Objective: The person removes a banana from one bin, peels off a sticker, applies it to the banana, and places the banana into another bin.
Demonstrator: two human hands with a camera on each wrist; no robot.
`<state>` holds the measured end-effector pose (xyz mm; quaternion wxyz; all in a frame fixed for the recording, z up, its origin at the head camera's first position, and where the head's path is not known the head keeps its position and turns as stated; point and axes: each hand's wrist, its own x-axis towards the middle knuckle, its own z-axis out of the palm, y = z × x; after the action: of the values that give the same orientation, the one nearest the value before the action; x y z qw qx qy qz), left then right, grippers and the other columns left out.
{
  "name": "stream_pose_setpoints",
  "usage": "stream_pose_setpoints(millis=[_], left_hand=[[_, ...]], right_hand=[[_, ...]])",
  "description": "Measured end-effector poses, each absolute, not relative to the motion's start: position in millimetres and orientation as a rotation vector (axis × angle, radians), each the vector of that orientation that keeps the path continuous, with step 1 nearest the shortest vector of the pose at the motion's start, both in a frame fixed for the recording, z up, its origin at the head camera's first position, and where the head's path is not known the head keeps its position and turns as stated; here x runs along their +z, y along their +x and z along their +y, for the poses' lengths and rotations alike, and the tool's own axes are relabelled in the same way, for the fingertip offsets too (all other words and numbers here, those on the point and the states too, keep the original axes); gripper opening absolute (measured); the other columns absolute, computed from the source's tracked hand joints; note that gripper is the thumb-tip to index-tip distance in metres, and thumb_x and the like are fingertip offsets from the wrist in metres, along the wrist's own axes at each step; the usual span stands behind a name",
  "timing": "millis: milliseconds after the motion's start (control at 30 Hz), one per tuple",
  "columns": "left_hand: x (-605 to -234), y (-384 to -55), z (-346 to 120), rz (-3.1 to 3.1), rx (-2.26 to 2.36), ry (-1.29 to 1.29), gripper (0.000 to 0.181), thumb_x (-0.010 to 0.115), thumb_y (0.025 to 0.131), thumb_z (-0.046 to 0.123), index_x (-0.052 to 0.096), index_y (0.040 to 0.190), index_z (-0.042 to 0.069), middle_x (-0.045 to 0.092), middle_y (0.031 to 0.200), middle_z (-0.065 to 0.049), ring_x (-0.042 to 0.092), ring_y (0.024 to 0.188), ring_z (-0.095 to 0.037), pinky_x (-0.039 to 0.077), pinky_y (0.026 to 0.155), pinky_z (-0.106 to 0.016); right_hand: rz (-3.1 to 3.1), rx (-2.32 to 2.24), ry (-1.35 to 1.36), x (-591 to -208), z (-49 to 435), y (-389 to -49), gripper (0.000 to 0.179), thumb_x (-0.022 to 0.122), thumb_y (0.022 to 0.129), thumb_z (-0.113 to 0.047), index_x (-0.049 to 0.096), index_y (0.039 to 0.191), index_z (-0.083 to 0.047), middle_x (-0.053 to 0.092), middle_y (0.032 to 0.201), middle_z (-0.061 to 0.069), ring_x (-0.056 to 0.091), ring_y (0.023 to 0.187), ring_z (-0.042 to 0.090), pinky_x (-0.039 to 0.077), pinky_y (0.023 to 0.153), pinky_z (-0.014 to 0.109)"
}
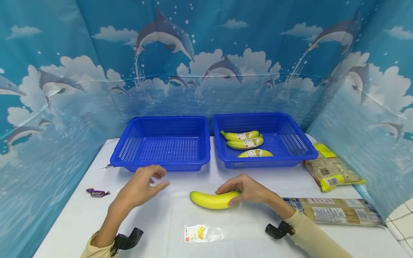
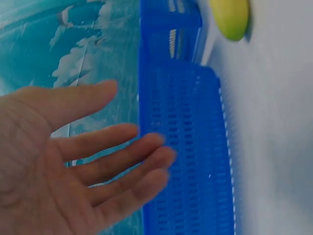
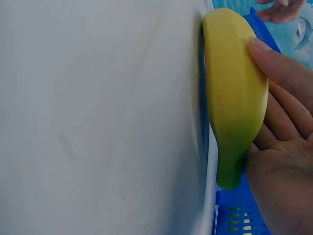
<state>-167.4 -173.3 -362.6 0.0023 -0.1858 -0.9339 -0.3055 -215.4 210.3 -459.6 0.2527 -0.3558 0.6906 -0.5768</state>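
Observation:
My right hand (image 1: 250, 190) grips a single yellow banana (image 1: 214, 200) with greenish ends over the white table. In the right wrist view the thumb lies on the banana (image 3: 234, 88) and the fingers are behind it. My left hand (image 1: 142, 188) holds nothing and hovers left of the banana, its fingers loosely bent and apart, as the left wrist view also shows of the hand (image 2: 98, 156). Nearer me lies a flat clear plastic bag (image 1: 222, 233) with a printed banana label (image 1: 196, 233) at its left end.
A blue basket (image 1: 171, 167) stands at the back left. Beside it, another blue basket (image 1: 267, 163) holds several labelled bananas (image 1: 243, 144). On the right lie a yellow-labelled food bag (image 1: 332, 168) and a long noodle-like package (image 1: 335, 211). A purple-wrapped candy (image 1: 98, 193) lies left.

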Motion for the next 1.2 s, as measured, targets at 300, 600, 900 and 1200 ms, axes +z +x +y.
stream_pose_setpoints(millis=[300, 600, 900, 1200], left_hand=[[-389, -139, -144, -3.318, -0.886, -0.753, 0.045, 0.094, 0.084, 0.03, 0.074, 0.119, 0.011, 0.068, 0.106, 0.002, 0.063, 0.107, -0.021, 0.056, 0.098, -0.05], [-417, -117, -119, -3.204, -0.649, -0.989, 0.061, 0.099, 0.073, 0.034, 0.073, 0.123, 0.012, 0.06, 0.108, 0.009, 0.054, 0.101, -0.01, 0.057, 0.09, -0.036], [-429, -106, -99, -3.206, -0.438, -0.87, 0.063, 0.101, 0.069, 0.028, 0.071, 0.12, 0.006, 0.068, 0.12, -0.009, 0.062, 0.122, -0.034, 0.051, 0.112, -0.055], [-435, -109, -107, -3.164, -0.755, -0.918, 0.048, 0.1, 0.067, 0.017, 0.063, 0.099, 0.016, 0.049, 0.084, 0.011, 0.042, 0.083, -0.005, 0.045, 0.076, -0.029]], right_hand=[[1.975, -1.5, -0.921, -458, 210, -214, 0.052, 0.086, 0.082, 0.011, 0.071, 0.132, 0.009, 0.073, 0.131, 0.023, 0.071, 0.125, 0.034, 0.056, 0.109, 0.037], [1.985, -1.488, -0.934, -455, 211, -214, 0.056, 0.086, 0.082, 0.01, 0.069, 0.135, 0.008, 0.072, 0.134, 0.024, 0.069, 0.126, 0.041, 0.055, 0.11, 0.037], [1.956, -1.507, -0.969, -457, 214, -214, 0.058, 0.087, 0.084, 0.006, 0.065, 0.138, 0.011, 0.069, 0.137, 0.027, 0.066, 0.13, 0.045, 0.052, 0.114, 0.042], [1.98, -1.513, -0.93, -454, 216, -212, 0.055, 0.086, 0.085, 0.005, 0.067, 0.137, 0.008, 0.07, 0.136, 0.027, 0.066, 0.13, 0.046, 0.051, 0.114, 0.044]])
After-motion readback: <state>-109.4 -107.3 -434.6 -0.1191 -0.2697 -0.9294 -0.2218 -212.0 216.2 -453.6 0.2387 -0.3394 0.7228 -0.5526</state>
